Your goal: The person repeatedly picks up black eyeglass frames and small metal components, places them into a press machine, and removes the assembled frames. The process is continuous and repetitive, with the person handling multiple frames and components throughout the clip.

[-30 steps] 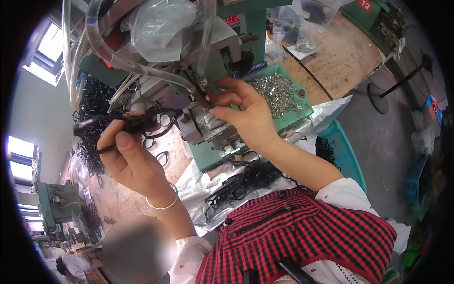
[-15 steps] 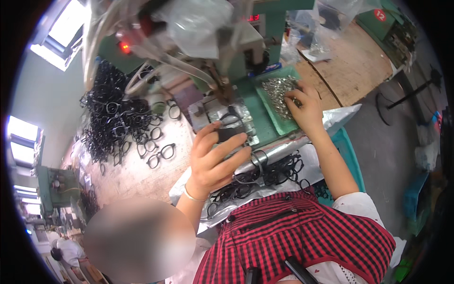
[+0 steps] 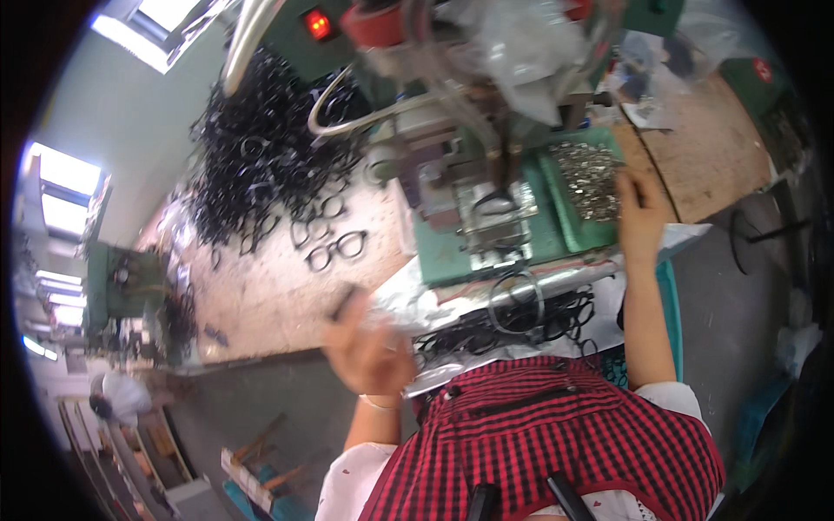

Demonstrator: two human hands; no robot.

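Observation:
My left hand (image 3: 369, 352) is smeared by motion over the near edge of the workbench. A small dark piece (image 3: 347, 302) shows at its fingertips; its kind is too blurred to tell. My right hand (image 3: 641, 204) is at the right side of a green tray (image 3: 565, 213), its fingers bent and pressed together. What they hold, if anything, is hidden. Small shiny metal parts (image 3: 591, 178) lie in the tray. Left of it, under a green press machine's head, a metal fixture (image 3: 495, 217) holds a dark curved piece (image 3: 495, 204).
Black eyeglass frames are heaped (image 3: 261, 156) at the left of the bench (image 3: 287, 304). More dark frames (image 3: 556, 317) lie on silvery sheeting before me, beside a metal ring (image 3: 516, 302). Pale hoses (image 3: 365, 117) and a plastic bag (image 3: 521, 61) hang about the machine.
My left hand has drawn back from the fixture toward the near left, with a dark piece at its fingertips. My right hand has shifted from over the metal parts to the tray's right side.

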